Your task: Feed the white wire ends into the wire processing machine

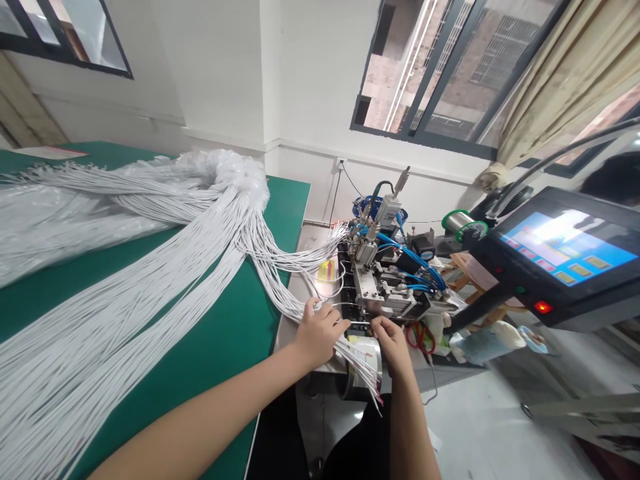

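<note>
My left hand [319, 333] and my right hand [391, 341] meet in front of a small metal machine [385, 283] with blue air hoses. Both pinch the same thin white wire [357, 323], stretched between their fingertips at the machine's front edge. A fan of white wire ends [363, 370] hangs below my hands. A huge bundle of long white wires [150, 267] runs from the green table [225, 340] on the left toward the machine.
A touchscreen control panel [567, 257] on an arm stands at the right. Red-handled scissors [420, 337] lie beside the machine. A solder spool [463, 223] sits behind it. Clear plastic wrapping [60, 227] lies at the far left. Windows fill the back wall.
</note>
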A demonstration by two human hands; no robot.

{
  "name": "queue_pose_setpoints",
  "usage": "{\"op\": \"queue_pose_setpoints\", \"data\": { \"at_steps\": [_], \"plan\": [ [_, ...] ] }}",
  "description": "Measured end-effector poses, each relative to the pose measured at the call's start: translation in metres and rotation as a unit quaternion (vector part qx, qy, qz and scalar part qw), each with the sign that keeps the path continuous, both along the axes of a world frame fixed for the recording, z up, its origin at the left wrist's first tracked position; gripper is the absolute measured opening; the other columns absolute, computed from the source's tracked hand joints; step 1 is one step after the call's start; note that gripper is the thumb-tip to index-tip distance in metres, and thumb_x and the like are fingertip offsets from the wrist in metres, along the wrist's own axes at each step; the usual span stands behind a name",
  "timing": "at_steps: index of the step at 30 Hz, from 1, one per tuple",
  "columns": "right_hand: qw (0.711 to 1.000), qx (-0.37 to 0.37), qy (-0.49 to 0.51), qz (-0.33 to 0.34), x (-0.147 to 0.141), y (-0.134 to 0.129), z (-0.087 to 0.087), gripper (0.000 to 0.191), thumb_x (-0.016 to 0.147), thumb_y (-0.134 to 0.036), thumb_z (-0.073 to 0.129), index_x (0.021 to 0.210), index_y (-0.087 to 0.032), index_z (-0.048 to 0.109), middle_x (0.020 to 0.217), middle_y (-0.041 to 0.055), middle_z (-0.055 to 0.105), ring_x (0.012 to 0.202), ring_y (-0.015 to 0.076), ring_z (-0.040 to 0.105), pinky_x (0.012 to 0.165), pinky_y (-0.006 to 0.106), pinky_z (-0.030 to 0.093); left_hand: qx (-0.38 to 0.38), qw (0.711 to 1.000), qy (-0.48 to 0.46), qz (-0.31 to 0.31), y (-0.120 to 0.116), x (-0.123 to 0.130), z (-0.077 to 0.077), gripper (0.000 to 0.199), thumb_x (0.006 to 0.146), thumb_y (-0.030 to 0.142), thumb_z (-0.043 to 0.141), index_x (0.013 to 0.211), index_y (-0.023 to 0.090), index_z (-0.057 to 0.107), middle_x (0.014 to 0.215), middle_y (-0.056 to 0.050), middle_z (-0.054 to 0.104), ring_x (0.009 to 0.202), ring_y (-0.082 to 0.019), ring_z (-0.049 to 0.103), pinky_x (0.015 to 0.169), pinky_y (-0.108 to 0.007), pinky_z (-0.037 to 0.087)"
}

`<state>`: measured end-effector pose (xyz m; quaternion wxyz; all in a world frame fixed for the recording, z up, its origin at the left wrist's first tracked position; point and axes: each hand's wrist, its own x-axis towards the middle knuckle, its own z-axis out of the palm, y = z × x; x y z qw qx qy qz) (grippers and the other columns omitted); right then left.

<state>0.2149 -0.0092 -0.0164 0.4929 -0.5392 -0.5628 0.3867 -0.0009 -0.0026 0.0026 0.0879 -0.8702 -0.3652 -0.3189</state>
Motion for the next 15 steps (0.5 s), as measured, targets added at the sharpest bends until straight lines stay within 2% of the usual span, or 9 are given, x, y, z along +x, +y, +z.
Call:
{"op": "queue_pose_setpoints", "data": {
  "at_steps": [8, 15],
  "plan": [
    [0.997, -0.044, 0.068, -0.008, 0.0, 0.002, -0.008, 0.03, 0.074, -0.041, 0.061, 0.06, -0.018, 0.047, 0.053, -0.0057, 0.036, 0.051, 0.0097, 0.031, 0.05, 0.022, 0.023, -0.03, 0.999, 0.003, 0.01, 0.001, 0.001, 0.0, 0.035, 0.067, 0.011, 0.055, 0.099, 0.024, 0.063, 0.085, -0.004, 0.062, 0.093, -0.023, 0.05, 0.095, -0.047, 0.02],
    [0.988, -0.078, 0.13, -0.031, -0.007, 0.001, -0.018, 0.033, 0.07, -0.047, 0.062, 0.06, -0.02, 0.045, 0.05, -0.0066, 0.037, 0.045, 0.0093, 0.03, 0.046, 0.023, 0.025, -0.048, 0.999, 0.013, 0.019, -0.002, 0.001, 0.002, 0.036, 0.064, 0.01, 0.056, 0.097, 0.023, 0.063, 0.087, -0.004, 0.063, 0.096, -0.023, 0.051, 0.096, -0.049, 0.02]
  ]
}}
